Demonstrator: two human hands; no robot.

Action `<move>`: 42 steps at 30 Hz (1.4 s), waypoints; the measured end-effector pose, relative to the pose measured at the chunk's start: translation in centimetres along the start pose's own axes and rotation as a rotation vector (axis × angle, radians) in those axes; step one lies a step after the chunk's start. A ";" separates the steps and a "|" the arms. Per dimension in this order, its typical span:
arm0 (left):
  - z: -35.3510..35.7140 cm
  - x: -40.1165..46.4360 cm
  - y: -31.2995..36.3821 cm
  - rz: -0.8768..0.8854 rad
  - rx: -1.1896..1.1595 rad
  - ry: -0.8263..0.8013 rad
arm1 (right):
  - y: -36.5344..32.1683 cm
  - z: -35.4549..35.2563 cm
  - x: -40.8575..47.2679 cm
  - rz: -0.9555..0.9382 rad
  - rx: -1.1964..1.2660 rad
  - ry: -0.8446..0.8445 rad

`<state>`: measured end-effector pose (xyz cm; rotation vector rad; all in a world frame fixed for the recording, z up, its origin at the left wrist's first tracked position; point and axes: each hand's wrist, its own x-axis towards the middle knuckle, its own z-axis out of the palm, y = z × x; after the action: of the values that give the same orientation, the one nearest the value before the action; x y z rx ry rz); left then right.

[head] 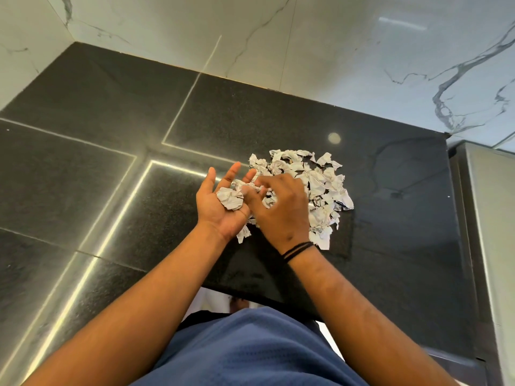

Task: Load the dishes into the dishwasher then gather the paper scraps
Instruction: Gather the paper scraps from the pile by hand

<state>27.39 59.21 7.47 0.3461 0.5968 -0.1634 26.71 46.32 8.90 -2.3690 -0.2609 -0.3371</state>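
So the paper scraps are sitting in 1 loose heap on the black counter, a bit toward 2 o'clock from the middle of the view, close to the marble wall. The left hand is palm up with fingers straight and relaxed, carrying a crumpled wad of paper right in the palm. The right hand is palm down over the near edge of the heap, at 3 o'clock from the left one, fingers curled and blurry, so I can't tell for sure if it's pinching a scrap. 2 thin black bands on that wrist. Steel appliance at the far 3 o'clock edge.
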 end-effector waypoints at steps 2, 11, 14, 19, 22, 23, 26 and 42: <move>-0.3 -0.2 0.2 0.003 -0.026 -0.006 | 2.1 -0.9 0.8 0.110 -0.017 0.080; -0.9 -0.8 -0.2 -0.012 0.003 -0.008 | 7.1 -2.2 1.8 0.271 -0.598 -0.232; -0.9 -0.8 -0.3 -0.015 0.024 -0.014 | 7.0 -2.4 1.4 0.283 -0.516 -0.098; -0.7 -0.7 -0.7 -0.020 0.079 -0.010 | 4.9 -2.8 0.4 0.232 -0.268 0.152; -0.3 -0.8 -1.4 -0.035 0.111 -0.017 | 2.5 -2.5 -0.7 0.141 -0.170 0.184; -0.1 -0.9 -1.6 -0.040 0.118 -0.021 | 1.6 -2.3 -1.2 0.106 -0.148 0.163; 0.3 -0.8 -1.9 -0.054 0.130 -0.033 | -0.3 -1.1 -2.8 -0.007 -0.121 -0.024; 0.4 -1.6 -4.2 -0.122 0.142 -0.042 | 11.5 -4.5 2.8 0.416 -0.512 -0.026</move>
<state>25.22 55.21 7.62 0.4431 0.5664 -0.3303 31.83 35.18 5.70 -2.8457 0.3484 -0.1857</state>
